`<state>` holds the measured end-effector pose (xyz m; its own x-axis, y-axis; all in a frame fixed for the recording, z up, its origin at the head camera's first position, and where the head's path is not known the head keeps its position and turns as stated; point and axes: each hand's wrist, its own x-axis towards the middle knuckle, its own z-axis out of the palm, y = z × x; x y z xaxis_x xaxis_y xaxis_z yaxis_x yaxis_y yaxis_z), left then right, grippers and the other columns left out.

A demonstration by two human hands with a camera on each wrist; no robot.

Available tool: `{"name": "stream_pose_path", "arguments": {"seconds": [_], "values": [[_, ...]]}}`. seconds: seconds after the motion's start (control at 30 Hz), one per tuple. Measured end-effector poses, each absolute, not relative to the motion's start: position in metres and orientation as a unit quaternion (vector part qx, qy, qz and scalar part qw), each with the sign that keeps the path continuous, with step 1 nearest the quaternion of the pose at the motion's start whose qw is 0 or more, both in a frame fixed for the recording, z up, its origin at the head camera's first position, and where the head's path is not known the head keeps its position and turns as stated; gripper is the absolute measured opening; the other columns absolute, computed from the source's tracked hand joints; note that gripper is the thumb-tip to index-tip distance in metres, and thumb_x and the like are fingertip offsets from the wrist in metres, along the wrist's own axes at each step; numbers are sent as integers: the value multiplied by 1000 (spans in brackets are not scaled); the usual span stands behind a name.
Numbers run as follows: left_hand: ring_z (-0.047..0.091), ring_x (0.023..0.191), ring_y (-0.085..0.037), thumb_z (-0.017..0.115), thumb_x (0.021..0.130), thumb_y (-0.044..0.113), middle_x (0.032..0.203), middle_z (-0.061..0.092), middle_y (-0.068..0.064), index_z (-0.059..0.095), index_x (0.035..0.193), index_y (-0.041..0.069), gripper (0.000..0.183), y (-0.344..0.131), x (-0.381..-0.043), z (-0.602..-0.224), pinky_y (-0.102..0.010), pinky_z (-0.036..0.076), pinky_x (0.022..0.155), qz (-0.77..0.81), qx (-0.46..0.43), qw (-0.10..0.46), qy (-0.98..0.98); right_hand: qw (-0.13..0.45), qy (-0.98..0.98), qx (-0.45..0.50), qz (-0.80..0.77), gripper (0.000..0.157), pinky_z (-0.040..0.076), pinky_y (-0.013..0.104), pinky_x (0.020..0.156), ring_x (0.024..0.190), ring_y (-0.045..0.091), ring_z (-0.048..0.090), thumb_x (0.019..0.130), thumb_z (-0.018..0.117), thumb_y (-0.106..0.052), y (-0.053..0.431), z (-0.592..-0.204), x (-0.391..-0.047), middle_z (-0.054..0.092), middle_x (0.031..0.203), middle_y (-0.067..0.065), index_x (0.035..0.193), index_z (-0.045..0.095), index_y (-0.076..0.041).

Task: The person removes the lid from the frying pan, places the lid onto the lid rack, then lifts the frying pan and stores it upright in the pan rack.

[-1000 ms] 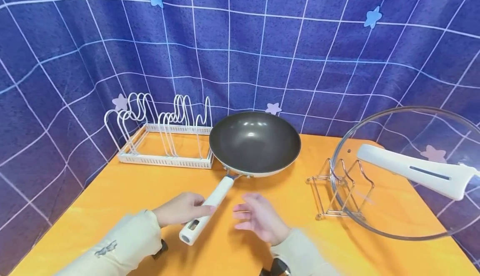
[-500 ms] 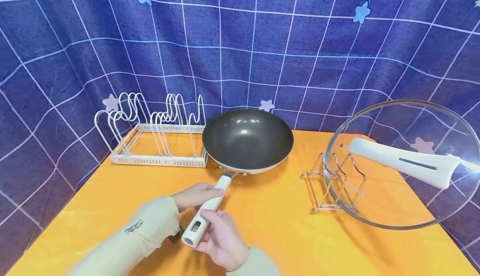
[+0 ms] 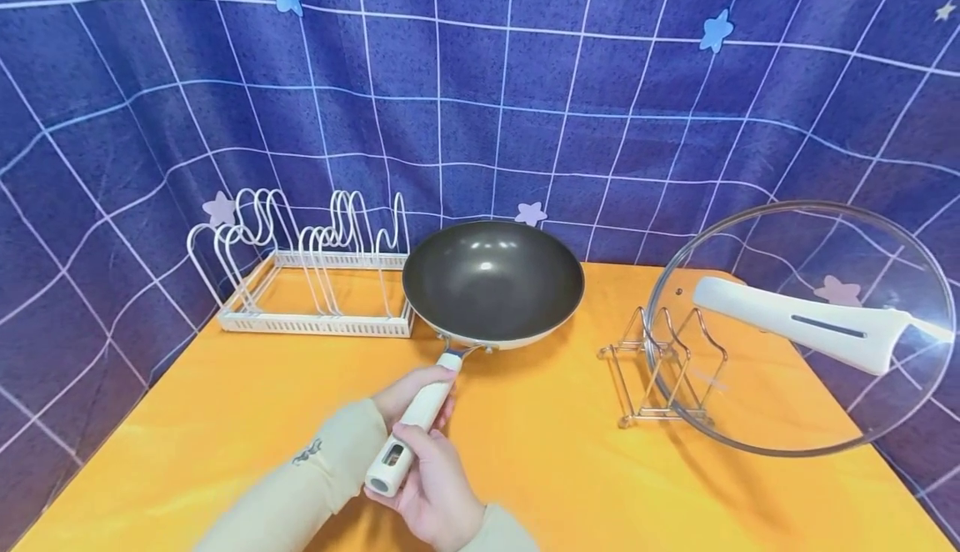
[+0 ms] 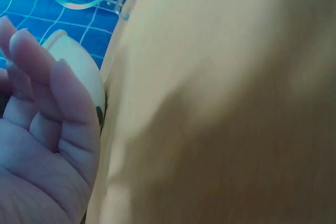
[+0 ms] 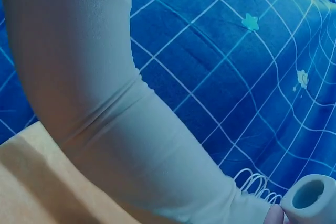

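A wok (image 3: 493, 281), dark inside and white outside, sits on the orange table with its white handle (image 3: 426, 406) pointing toward me. Near the pan end, my left hand (image 3: 401, 391) grips the handle, thumb on top and fingertips showing on the far side. My right hand (image 3: 438, 485) holds the handle's rear part, its thumb lying over the top beside the hanging slot. In the left wrist view, the curled fingers of the left hand (image 4: 50, 135) appear with the wok's pale outer wall (image 4: 79, 64) behind. The right wrist view shows mostly a sleeve and the handle's hollow end (image 5: 310, 198).
To the wok's left, close beside it, stands a white rack (image 3: 315, 327) with upright wire loops. On the right, a small metal wire rack (image 3: 667, 410) props up a large glass lid (image 3: 806, 450) with a white handle (image 3: 802, 324). A blue curtain (image 3: 480, 77) hangs behind.
My right hand has come in from the right and taken hold of the handle's rear part. My left hand has slid forward along the handle toward the pan. The wok stays in place.
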<state>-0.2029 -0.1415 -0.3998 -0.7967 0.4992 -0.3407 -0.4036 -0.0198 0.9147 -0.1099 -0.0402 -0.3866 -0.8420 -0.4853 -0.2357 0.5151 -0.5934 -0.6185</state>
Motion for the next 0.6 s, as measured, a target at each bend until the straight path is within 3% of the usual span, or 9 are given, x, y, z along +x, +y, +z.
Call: {"name": "stream_pose_path", "arguments": {"seconds": [0.4,0.6], "values": [[49,52,-5,43,94,30,62,56,7,52,77,14,25,-130,-203,-402,-20,42,51,729,35,306,611,264,366,14,-892,36,55,29,62,73,12,61,96,47,-22,-35,-394,-108,57,88,1,123,29,-7],[50,52,-5,44,94,28,62,54,8,51,77,14,23,-127,-200,-403,-19,42,51,742,30,290,604,303,343,18,-889,32,55,24,61,70,8,59,97,45,-22,-32,-386,-106,57,82,-3,120,28,-7]]}}
